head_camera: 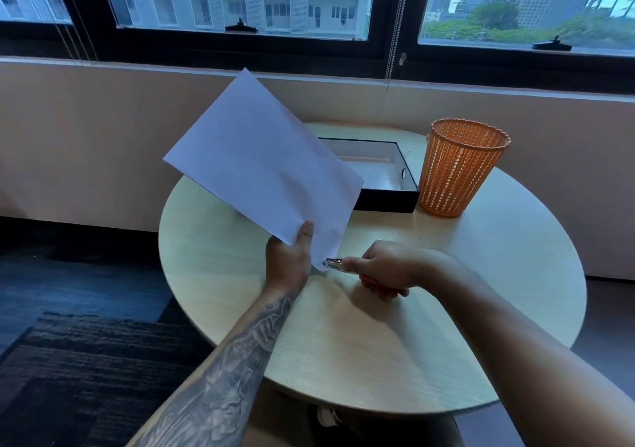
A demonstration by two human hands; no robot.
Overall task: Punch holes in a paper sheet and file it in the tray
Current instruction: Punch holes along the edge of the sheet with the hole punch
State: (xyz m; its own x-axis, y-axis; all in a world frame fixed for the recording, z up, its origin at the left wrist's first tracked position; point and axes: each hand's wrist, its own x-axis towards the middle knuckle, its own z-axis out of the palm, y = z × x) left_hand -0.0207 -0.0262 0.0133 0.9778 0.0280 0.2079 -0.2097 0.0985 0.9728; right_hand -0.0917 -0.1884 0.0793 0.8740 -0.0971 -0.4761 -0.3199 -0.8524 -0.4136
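Observation:
A white paper sheet [261, 168] is held tilted above the round table, its near corner lowest. My left hand [287, 257] grips that lower edge, thumb on top of the sheet. My right hand [385, 268] grips a hand-held hole punch [335, 262] with red handles; its metal jaws close over the sheet's bottom corner, just right of my left hand. Behind the sheet lies the black tray [388, 200] with a white inside, partly hidden by the paper.
An orange mesh basket [460, 168] stands upright right of the tray. The round wooden table [378, 350] ends close to the wall under the window. A dark rug covers the floor to the left.

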